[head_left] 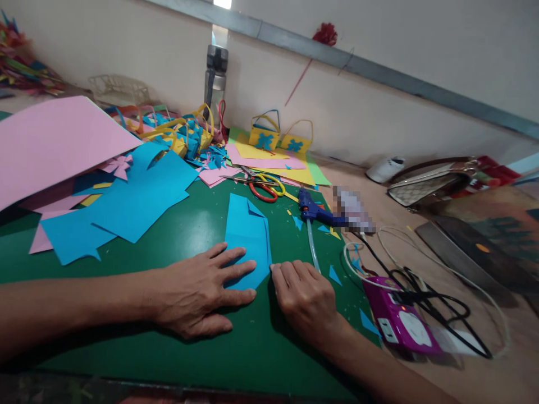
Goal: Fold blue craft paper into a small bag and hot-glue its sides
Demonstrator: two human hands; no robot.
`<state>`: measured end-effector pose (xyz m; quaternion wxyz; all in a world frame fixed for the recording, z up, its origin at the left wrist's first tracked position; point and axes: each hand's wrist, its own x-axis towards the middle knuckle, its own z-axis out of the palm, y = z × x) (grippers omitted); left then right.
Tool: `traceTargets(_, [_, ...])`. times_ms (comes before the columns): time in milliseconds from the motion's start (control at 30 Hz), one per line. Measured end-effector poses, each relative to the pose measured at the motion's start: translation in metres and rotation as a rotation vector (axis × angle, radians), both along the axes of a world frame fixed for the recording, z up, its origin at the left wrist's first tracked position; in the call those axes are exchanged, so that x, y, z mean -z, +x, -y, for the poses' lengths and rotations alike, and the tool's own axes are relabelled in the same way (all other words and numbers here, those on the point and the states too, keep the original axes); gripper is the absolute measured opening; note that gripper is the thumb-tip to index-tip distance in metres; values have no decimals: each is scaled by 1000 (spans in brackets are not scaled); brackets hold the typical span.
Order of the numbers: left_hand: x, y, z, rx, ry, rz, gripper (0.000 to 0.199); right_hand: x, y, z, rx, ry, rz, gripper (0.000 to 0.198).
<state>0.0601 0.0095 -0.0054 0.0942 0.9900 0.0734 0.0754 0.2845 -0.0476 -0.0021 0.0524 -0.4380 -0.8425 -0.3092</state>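
Observation:
A folded sheet of blue paper [246,224] lies on the green board in front of me, with a crease along its right side and a small raised flap at the top. My left hand [202,292] rests flat across its lower left part, fingers spread. At the paper's lower right edge is my right hand [303,294], its fingers curled together and their tips touching that edge. The thumb of the right hand is mostly hidden. Beyond the paper lie red-handled scissors [264,192] and yellow-handled scissors [273,180]. A blue glue gun [314,207] sits to the right.
Blue sheets [143,196] and a large pink sheet [63,146] cover the left side. Small yellow paper bags [264,137] stand at the back near a bottle [215,84]. On the right are a purple power strip [402,317], tangled cables and a handbag [429,185].

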Motion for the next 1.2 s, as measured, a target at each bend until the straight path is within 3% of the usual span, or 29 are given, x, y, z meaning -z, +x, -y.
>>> traceTargets(200, [-1,-1,1,-7,-8,1,47,-3,8,-2,49,72,-108,30])
traceTargets(367, [0,-1,1,-3,-18,-8,48,-3,5,2,-6,14,-143,30])
traceTargets(600, [1,0,0,-4,-28,-3,48,-2,3,2,-44,-63,-42,26])
traceTargets(1200, [0,0,0,-6,17,20,47,-2,0,1,-70,-6,2,29])
